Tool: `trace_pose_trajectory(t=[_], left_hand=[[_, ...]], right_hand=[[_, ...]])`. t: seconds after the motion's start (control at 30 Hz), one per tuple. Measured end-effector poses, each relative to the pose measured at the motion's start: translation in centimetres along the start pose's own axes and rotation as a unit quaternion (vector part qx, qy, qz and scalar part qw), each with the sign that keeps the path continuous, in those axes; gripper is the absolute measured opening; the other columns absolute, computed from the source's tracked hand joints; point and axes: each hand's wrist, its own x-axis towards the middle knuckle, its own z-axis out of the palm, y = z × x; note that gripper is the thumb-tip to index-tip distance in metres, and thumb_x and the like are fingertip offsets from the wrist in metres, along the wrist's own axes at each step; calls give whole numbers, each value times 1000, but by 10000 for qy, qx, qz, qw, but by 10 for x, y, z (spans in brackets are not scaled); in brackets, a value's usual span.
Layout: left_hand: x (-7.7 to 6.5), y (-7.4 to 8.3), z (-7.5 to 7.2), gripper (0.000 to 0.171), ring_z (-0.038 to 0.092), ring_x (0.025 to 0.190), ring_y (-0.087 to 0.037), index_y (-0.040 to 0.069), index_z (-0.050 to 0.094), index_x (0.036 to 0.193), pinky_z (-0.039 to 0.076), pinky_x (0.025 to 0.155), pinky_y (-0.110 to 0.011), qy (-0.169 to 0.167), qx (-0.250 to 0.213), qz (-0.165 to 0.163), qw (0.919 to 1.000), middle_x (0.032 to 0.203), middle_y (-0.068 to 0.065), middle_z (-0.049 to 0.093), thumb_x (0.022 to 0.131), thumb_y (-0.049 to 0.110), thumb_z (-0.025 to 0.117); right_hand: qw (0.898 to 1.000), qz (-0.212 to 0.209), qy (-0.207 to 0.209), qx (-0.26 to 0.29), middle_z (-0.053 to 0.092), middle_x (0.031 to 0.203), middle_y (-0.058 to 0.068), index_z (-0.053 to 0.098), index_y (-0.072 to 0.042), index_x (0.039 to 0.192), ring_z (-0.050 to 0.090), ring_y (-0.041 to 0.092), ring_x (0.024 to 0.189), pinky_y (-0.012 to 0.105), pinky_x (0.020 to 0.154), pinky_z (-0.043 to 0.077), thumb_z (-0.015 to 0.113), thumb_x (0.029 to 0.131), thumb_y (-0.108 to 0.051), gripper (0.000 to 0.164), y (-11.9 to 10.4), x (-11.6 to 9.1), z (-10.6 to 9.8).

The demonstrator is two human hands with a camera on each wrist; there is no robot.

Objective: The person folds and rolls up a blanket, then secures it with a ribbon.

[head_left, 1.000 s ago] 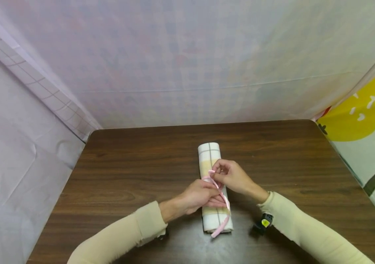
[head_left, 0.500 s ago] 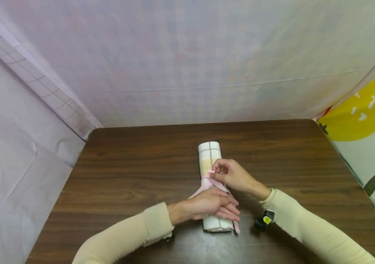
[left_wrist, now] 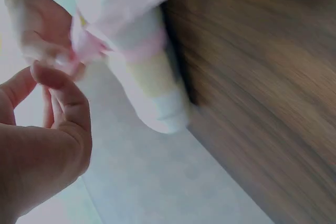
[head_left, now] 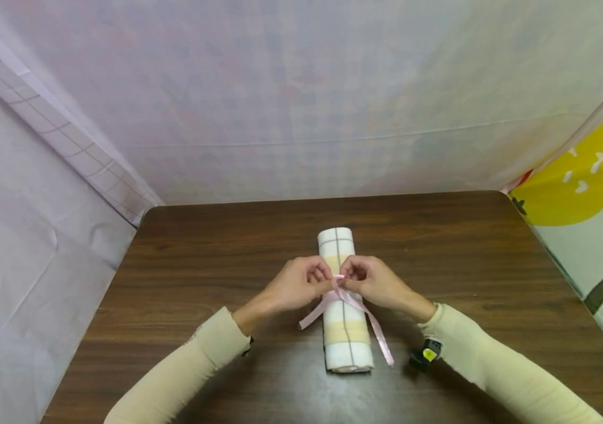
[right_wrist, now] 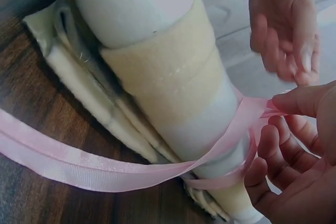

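Note:
A rolled white-and-yellow towel (head_left: 346,330) with grey lines lies lengthwise on the table, a pink ribbon (head_left: 351,300) wrapped round its middle. One ribbon tail spreads to the left, the other hangs down the right side. My right hand (head_left: 383,285) pinches the ribbon above the roll; the right wrist view shows thumb and finger on the gathered ribbon (right_wrist: 252,109). From the left, my left hand (head_left: 296,282) brings its bent fingers right up to the same spot. In the left wrist view its thumb (left_wrist: 18,90) meets the index finger; I cannot tell whether ribbon is between them.
The dark wood table (head_left: 216,253) extends on both sides of the roll. Pale cloth (head_left: 301,106) hangs behind the far edge, and a patterned cloth with a yellow shape (head_left: 572,182) is at the right. A small black device (head_left: 424,355) sits at the right wrist.
My left hand has swept over the roll with its palm showing, then moved up beside the right fingertips. The ribbon tails now lie spread to either side. My right hand has kept its pinch.

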Motion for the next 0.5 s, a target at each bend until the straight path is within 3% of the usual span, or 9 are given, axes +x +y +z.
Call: trace_pose_trajectory(t=[0.1, 0.23, 0.5], left_hand=[[4, -8, -3, 21, 66, 87, -17, 6, 63, 108, 53, 73, -25, 269, 222, 372, 9987, 102, -8, 69, 92, 17, 71], [8, -17, 1, 35, 68, 100, -20, 2, 58, 122, 55, 85, -29, 265, -32, 633, 9976, 114, -11, 69, 92, 14, 71], [17, -26, 11, 24, 70, 88, -15, 3, 59, 113, 56, 80, -27, 479, -569, 734, 9945, 97, -8, 74, 91, 5, 70]], right_hand=[[10000, -35, -21, -13, 59, 73, 1, 63, -8, 82, 53, 10, 64, 20, 58, 44, 71, 86, 2, 13, -2, 0, 0], [10000, -77, 22, -35, 61, 73, 0, 65, -10, 82, 56, 11, 66, 21, 59, 46, 71, 85, 3, 14, -3, 0, 1], [9996, -30, 210, -192, 65, 73, -2, 66, -11, 81, 58, 10, 66, 22, 59, 48, 72, 84, 2, 14, -5, 2, 3]])
